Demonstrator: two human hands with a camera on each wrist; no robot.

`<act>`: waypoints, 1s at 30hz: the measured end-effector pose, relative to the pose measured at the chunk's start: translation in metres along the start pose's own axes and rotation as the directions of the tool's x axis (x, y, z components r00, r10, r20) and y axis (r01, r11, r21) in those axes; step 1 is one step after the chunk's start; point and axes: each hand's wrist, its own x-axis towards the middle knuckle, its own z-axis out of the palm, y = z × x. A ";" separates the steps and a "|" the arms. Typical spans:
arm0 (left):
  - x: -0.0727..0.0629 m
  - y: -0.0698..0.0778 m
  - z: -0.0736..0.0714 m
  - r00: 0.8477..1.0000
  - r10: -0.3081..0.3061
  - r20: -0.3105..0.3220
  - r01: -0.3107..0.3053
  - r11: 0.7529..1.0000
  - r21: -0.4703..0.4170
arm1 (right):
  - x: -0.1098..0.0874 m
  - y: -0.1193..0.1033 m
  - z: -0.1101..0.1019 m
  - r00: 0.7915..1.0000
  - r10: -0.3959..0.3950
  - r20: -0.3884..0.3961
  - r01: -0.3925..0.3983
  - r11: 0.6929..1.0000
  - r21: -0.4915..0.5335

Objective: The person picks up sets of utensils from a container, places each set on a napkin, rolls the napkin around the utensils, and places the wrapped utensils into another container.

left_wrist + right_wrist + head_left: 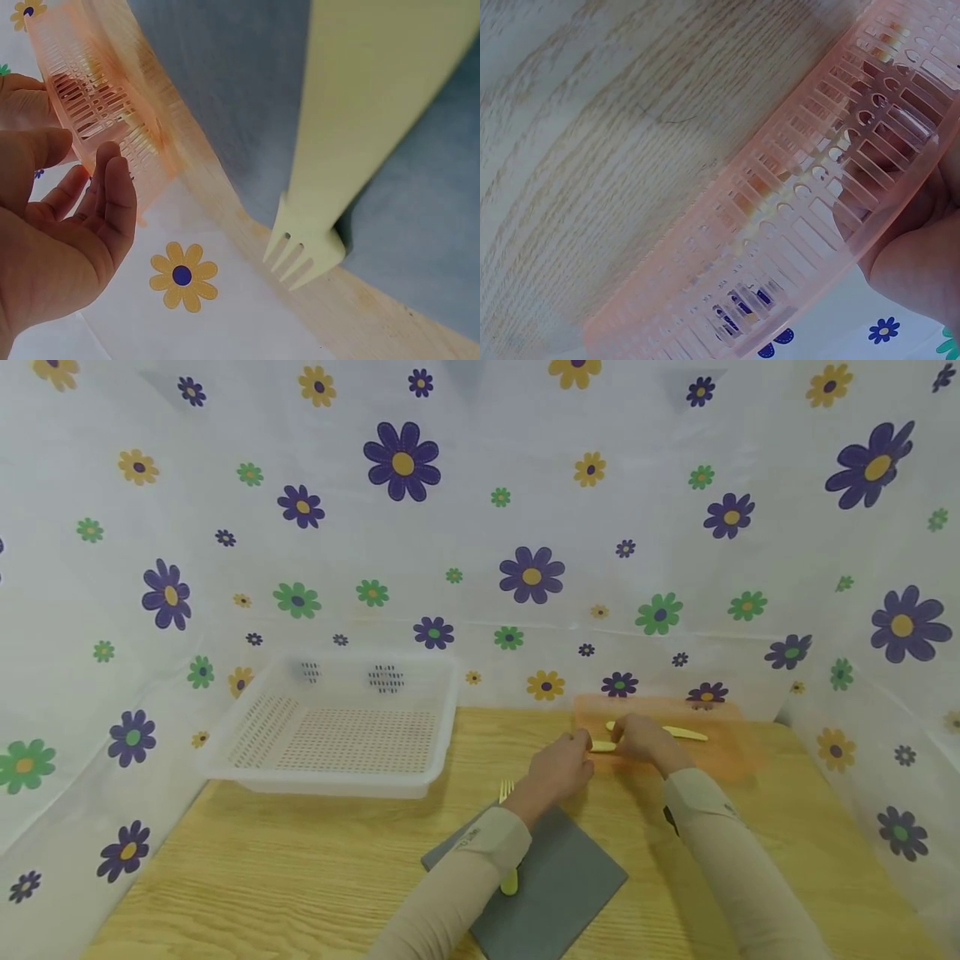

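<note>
Head view gives us an orange basket [720, 756] near the wooden table's [262, 860] far right corner, with two yellow utensils [686, 733] inside. The farther one's long axis runs left to right, its right end slanting slightly toward the near edge; the other's visible end points left, toward the left hand [553, 772]. We see the right hand [647, 745] reaching over both, fingertips hidden, so we cannot tell its hold. Left wrist view shows us the left hand's fingers loosely bent beside the basket's rim, parted from the thumb; whether they grip it, we cannot tell.
</note>
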 end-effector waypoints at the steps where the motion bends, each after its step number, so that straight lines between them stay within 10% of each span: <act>1: 0.000 0.000 0.000 1.000 -0.001 -0.001 0.001 1.000 0.005 | 0.000 -0.001 0.000 1.000 0.002 0.000 -0.002 1.000 -0.004; 12: -0.002 0.001 0.002 1.000 -0.003 -0.013 0.003 1.000 0.027 | 0.000 -0.008 0.001 0.999 -0.051 -0.017 0.048 0.988 -0.149; 30: -0.004 0.006 0.002 0.999 -0.027 -0.032 0.029 0.999 0.046 | 0.002 0.003 0.002 0.999 -0.021 -0.044 0.020 1.000 -0.023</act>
